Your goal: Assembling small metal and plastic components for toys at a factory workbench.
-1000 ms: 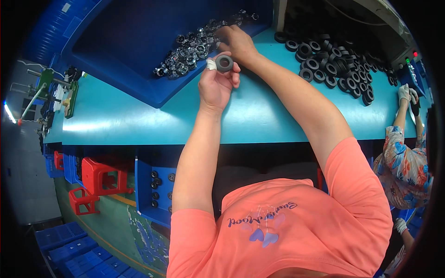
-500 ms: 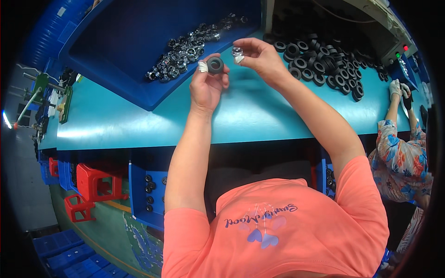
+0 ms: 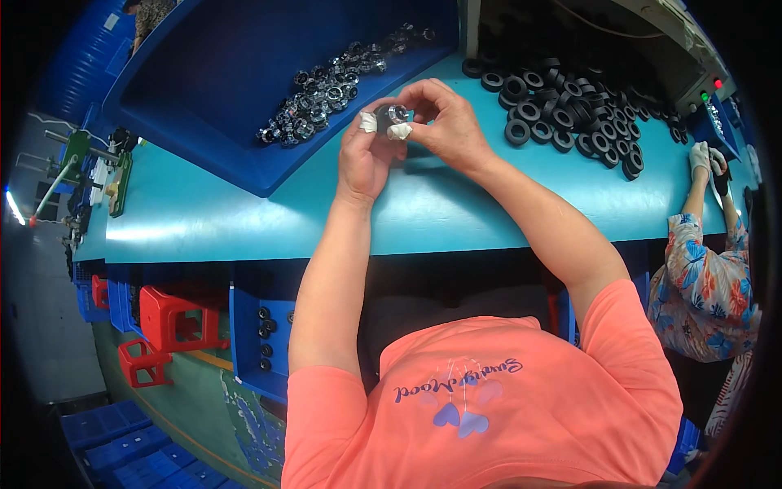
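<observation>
Over the turquoise table (image 3: 456,212), my left hand (image 3: 361,167) is closed around a small black rubber tyre (image 3: 383,120). White tape or cloth wraps a fingertip on each hand. From the right, my right hand (image 3: 452,130) pinches a shiny, clear and silver wheel hub (image 3: 398,113) against the tyre's opening. Fingers partly cover both pieces, so how far the hub sits inside the tyre is hidden. Behind my left hand, similar shiny hubs (image 3: 318,106) lie heaped in a large blue bin (image 3: 265,181). Many loose black tyres (image 3: 562,118) are piled to the right of my right hand.
A co-worker in a flowered top (image 3: 700,285) has gloved hands (image 3: 700,159) at the table's right end. Blue trays holding black wheels (image 3: 265,330) sit below the table edge. Red stools (image 3: 167,318) stand on the left floor; a green metal fixture (image 3: 120,183) is at the table's left end.
My right hand has moved left, bringing the wheel hub from apart to against the tyre. My left hand stays in nearly the same place, with the tyre turned.
</observation>
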A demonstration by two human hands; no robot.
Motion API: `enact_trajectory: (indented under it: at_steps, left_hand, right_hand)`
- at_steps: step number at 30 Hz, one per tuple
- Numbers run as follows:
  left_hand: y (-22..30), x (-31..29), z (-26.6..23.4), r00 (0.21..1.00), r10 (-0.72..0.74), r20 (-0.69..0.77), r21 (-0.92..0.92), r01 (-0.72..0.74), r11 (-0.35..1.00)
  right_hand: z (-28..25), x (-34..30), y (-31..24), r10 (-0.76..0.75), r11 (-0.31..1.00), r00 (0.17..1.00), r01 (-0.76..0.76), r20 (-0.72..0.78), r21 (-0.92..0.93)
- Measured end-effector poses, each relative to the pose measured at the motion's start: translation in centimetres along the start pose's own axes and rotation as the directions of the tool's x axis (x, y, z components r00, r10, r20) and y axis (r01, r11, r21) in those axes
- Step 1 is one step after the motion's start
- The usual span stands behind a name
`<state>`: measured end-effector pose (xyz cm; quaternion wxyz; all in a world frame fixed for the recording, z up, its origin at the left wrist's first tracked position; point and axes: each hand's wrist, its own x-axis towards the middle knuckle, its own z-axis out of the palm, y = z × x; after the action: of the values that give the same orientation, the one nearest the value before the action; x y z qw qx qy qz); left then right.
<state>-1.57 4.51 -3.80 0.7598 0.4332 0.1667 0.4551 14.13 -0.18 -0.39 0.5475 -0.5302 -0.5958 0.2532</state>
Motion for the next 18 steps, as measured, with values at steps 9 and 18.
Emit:
enact_trajectory:
  at_steps: [9, 18]
  left_hand:
    - [-0.3, 0.0, -0.1, 1.0, 0.024, -0.013, 0.06, -0.023, 0.998]
    - [-0.6, -0.3, 0.8, 0.998, 0.017, -0.064, 0.168, -0.006, 0.986]
  right_hand:
    - [-0.6, -0.3, 0.5, -0.03, 0.999, 0.999, 0.03, 0.01, 0.03]
    - [-0.7, -0.8, 0.1, -0.179, 0.978, 0.984, 0.179, 0.011, -0.109]
